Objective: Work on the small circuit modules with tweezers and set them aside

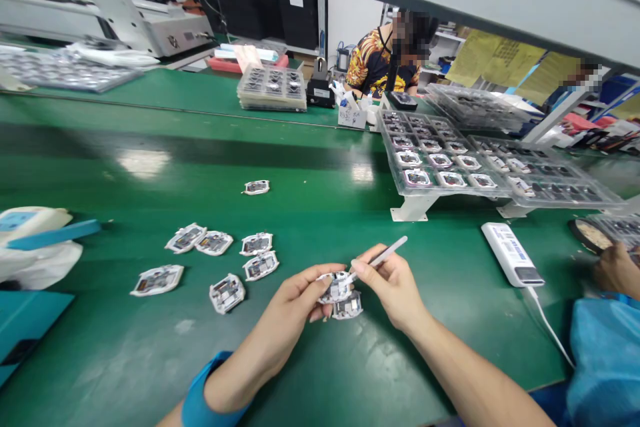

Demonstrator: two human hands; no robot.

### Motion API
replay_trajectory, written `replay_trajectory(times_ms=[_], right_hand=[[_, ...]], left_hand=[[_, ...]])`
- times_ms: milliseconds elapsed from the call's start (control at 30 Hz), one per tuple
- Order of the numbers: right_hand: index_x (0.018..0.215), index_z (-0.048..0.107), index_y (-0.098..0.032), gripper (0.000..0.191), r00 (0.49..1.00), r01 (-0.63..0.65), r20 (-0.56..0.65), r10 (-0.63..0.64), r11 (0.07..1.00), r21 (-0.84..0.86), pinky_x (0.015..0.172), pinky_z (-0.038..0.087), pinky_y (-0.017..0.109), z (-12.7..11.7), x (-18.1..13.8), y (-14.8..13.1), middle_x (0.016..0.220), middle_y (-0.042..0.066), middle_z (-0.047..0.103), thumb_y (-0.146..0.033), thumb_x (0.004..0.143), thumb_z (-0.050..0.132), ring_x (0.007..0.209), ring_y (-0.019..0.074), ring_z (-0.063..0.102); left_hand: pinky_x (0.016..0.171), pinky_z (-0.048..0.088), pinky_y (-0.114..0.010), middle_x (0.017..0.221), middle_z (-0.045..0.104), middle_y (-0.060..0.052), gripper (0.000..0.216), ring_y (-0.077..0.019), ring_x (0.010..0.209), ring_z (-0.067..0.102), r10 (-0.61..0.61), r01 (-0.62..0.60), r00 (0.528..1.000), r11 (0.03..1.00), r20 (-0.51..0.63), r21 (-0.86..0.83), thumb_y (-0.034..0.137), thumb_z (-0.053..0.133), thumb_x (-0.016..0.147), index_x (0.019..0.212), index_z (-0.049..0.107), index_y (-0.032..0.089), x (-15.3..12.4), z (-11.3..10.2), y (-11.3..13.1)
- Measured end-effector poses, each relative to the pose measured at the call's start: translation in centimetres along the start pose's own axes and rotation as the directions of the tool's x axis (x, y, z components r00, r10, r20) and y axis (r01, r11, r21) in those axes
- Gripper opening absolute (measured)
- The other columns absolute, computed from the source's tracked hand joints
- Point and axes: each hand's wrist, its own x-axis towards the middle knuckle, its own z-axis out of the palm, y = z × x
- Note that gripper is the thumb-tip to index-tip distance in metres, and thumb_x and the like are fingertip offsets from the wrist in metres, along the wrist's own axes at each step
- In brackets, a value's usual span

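Note:
My left hand point(301, 293) is closed on a white-framed watch case point(334, 287) with small electronic parts inside. In my right hand point(393, 283) is a slim grey stick tool point(390, 250) with a rounded upper end, gripped between thumb and fingers. Its lower end meets the right edge of the held case, and the exact contact is hidden by my fingertips. Just below, a second watch case point(349, 307) shows, partly covered by the first; I cannot tell whether it rests on the table. Several similar cases point(227, 292) lie to the left on the green table point(125, 360).
Clear trays of watch cases point(443, 153) stand on white brackets at the right. Near them lies a white cabled device point(511, 253). Another person's hand point(620, 270) is at the far right. A stack of trays point(273, 88) and a seated person point(385, 60) are at the back.

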Motion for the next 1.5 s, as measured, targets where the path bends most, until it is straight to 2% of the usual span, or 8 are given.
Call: replay_trajectory(times_ms=[67, 267, 567, 733, 867, 1000, 1233, 1500], right_hand=[[0.073, 0.064, -0.02, 0.019, 0.999, 0.03, -0.02, -0.03, 1.0, 0.006, 0.061, 0.049, 0.026, 0.1, -0.1, 0.1, 0.068, -0.001, 0.065, -0.034, 0.073, 0.077, 0.062, 0.0135, 0.061], [0.079, 0.068, -0.022, 0.006, 0.965, 0.251, -0.054, -0.257, 0.963, -0.101, 0.073, 0.051, 0.028, 0.2, -0.6, 0.8, 0.081, 0.001, 0.07, -0.02, 0.077, 0.074, 0.079, 0.0156, 0.066], [0.078, 0.069, -0.022, 0.006, 0.958, 0.285, -0.011, -0.288, 0.952, -0.115, 0.074, 0.053, 0.031, 0.2, -0.7, 0.6, 0.079, 0.001, 0.073, -0.017, 0.078, 0.073, 0.077, 0.0174, 0.069], [0.077, 0.068, -0.021, 0.006, 0.975, 0.219, -0.025, -0.22, 0.975, -0.032, 0.072, 0.053, 0.03, 0.2, -0.5, 0.2, 0.078, 0.001, 0.072, -0.023, 0.077, 0.074, 0.075, 0.017, 0.068], [0.075, 0.067, -0.02, 0.016, 0.985, 0.123, -0.117, -0.128, 0.991, -0.042, 0.068, 0.05, 0.028, 0.2, -0.2, -0.1, 0.074, 0.001, 0.068, -0.031, 0.073, 0.077, 0.07, 0.0155, 0.064], [0.072, 0.065, -0.02, 0.022, 0.992, 0.054, -0.109, -0.058, 0.998, -0.035, 0.063, 0.049, 0.027, 0.2, -0.1, -0.2, 0.069, 0.0, 0.065, -0.037, 0.069, 0.079, 0.065, 0.0143, 0.06], [0.072, 0.065, -0.019, 0.024, 0.996, 0.025, -0.085, -0.024, 1.0, 0.008, 0.062, 0.048, 0.027, 0.1, 0.0, -0.2, 0.068, 0.0, 0.065, -0.038, 0.068, 0.081, 0.064, 0.014, 0.059], [0.071, 0.066, -0.019, 0.022, 0.993, 0.048, -0.11, -0.05, 0.999, -0.026, 0.061, 0.049, 0.027, 0.0, 0.1, -0.2, 0.066, 0.0, 0.067, -0.036, 0.068, 0.081, 0.063, 0.0145, 0.06]], left_hand=[[0.055, 0.035, -0.02, 0.07, 0.061, 0.001, 0.042, -0.0095, 0.058, 0.043, -0.014, 0.014, 1.0, 0.999, -0.003, -0.051, 0.045, 0.075, 0.07, 0.1, 0.073, 0.015, 0.0, 0.0, 0.1], [0.052, 0.034, -0.02, 0.074, 0.063, -0.001, 0.041, -0.009, 0.058, 0.043, -0.011, 0.01, 1.0, 0.991, -0.004, -0.133, 0.043, 0.079, 0.067, 0.098, 0.074, 0.015, -0.2, 0.2, 0.1], [0.054, 0.037, -0.02, 0.079, 0.064, -0.002, 0.042, -0.0106, 0.065, 0.048, -0.03, 0.028, 1.0, 0.981, -0.005, -0.193, 0.044, 0.083, 0.064, 0.094, 0.076, 0.016, -0.3, 0.5, 0.6], [0.056, 0.039, -0.021, 0.072, 0.062, 0.0, 0.043, -0.0105, 0.062, 0.046, -0.007, 0.006, 1.0, 0.997, -0.007, -0.074, 0.04, 0.082, 0.066, 0.102, 0.073, 0.018, -0.3, 0.5, 0.6], [0.057, 0.041, -0.023, 0.069, 0.063, 0.001, 0.04, -0.0127, 0.061, 0.048, 0.121, -0.118, 0.992, 0.989, -0.03, 0.09, 0.038, 0.078, 0.069, 0.103, 0.071, 0.018, -0.3, 0.5, 0.6], [0.06, 0.047, -0.026, 0.08, 0.069, -0.002, 0.038, -0.0158, 0.065, 0.054, 0.209, -0.199, 0.977, 0.963, -0.038, 0.183, 0.038, 0.077, 0.067, 0.1, 0.071, 0.018, -0.3, 0.6, 0.6], [0.063, 0.048, -0.027, 0.088, 0.072, -0.005, 0.038, -0.018, 0.07, 0.059, 0.236, -0.228, 0.972, 0.943, -0.007, 0.243, 0.038, 0.073, 0.07, 0.102, 0.069, 0.018, -0.1, 0.5, 0.4], [0.074, 0.051, -0.03, 0.097, 0.074, -0.007, 0.039, -0.0235, 0.087, 0.064, 0.224, -0.223, 0.974, 0.944, 0.023, 0.244, 0.037, 0.072, 0.072, 0.107, 0.067, 0.018, -0.3, 0.5, 0.2]])
